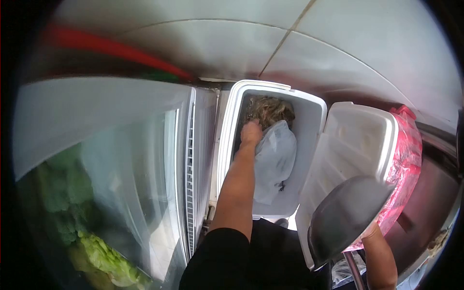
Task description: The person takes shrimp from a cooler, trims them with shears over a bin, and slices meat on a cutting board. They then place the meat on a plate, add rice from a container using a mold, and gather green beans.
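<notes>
My left hand (251, 133) reaches down into a white cooler box (316, 108). Its fingers are curled at the edge of a clear plastic bag (269, 110) with brownish, stringy contents that I cannot identify. Beside that hand, a whitish plastic bag (275, 162) lies in the same box. At the lower right, my right hand (371, 232) grips the edge of a dark, rounded bowl (350, 212). The bowl is tilted and hides part of the fingers. Behind it leans the white box lid (360, 137), its hollow side showing.
Left of the box stands a glass-fronted display fridge (140, 159) with leafy greens (106, 256) inside. A pink plastic-wrapped bundle (408, 159) is behind the lid. A tiled wall (217, 48) rises at the back, and a metal surface (430, 193) lies to the right.
</notes>
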Demonstrator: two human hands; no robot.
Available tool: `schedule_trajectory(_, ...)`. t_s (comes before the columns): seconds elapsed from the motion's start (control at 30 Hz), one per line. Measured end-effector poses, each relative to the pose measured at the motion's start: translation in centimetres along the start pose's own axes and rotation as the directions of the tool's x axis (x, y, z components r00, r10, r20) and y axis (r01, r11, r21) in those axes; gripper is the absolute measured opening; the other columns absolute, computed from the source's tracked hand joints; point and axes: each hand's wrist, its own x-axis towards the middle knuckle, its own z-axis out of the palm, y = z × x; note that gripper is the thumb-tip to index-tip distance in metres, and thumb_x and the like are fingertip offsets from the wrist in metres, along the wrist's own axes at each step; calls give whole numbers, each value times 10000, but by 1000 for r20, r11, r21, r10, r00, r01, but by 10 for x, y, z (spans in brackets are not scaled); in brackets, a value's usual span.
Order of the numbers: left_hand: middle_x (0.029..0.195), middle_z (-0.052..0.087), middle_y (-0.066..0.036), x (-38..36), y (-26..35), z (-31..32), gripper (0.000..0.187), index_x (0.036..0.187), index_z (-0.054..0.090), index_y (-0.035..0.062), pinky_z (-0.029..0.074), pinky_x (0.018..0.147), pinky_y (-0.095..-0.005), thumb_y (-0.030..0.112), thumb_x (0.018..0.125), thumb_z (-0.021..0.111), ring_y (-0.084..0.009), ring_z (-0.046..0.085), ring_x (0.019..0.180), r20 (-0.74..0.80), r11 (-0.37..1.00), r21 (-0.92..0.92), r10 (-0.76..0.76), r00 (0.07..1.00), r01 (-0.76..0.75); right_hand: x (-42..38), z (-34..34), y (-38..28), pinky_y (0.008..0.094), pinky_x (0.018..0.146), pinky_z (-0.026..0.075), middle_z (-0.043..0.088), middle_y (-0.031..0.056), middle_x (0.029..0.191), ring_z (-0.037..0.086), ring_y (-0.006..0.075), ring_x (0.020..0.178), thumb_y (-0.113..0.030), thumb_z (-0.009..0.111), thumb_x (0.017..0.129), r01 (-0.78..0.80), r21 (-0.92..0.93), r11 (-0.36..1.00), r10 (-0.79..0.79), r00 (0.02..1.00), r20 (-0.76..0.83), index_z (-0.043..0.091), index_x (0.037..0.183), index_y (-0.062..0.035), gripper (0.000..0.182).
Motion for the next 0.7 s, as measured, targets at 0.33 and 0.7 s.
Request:
schedule_trajectory(0.33,1312,586,-215,62,1,36,454,1327,514,76,453,1030,-476,271,918,545,-382,550,1239,86,997,45,-72,994,68,2,-3,3,579,1029,303,549,223,1208,498,429,1155,-553,689,653,-59,-10,998,59,996,62,584,957,-132,529)
schedule_trajectory(0.7,1310,607,-171,36,44,1,565,1317,550,109,472,1010,-461,393,847,684,-350,562,1242,86,978,90,-194,977,187,-1,-4,4,636,1055,234,549,238,1207,483,467,1171,-554,680,639,-99,-13,995,100,989,106,590,942,-152,512)
